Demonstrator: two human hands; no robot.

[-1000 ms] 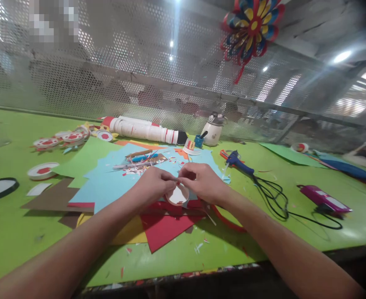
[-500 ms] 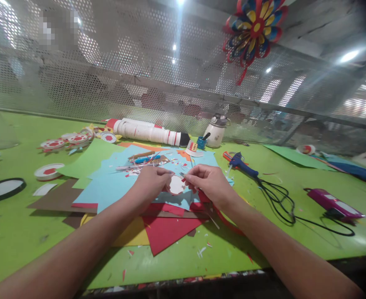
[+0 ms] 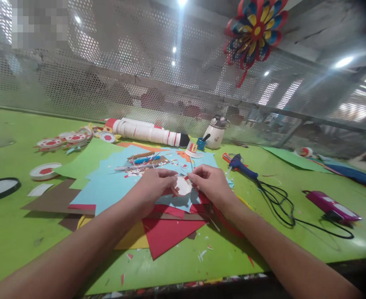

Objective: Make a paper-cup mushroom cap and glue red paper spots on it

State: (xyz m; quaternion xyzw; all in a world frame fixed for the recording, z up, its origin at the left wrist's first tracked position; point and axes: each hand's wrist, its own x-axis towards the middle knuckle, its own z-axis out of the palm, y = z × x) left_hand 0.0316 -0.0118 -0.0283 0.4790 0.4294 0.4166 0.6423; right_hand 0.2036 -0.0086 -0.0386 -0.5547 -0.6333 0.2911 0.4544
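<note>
At the frame's centre, the left hand (image 3: pixel 154 187) pinches a round white paper-like disc (image 3: pixel 183 186); the right hand (image 3: pixel 211 185) pinches a small red strip (image 3: pixel 187 178) by its edge.

The left hand (image 3: pixel 151 186) and right hand (image 3: pixel 213 185), whose fingertips met over the white disc (image 3: pixel 183 186) 1 second ago, have parted (it now shows between their fingertips).
</note>
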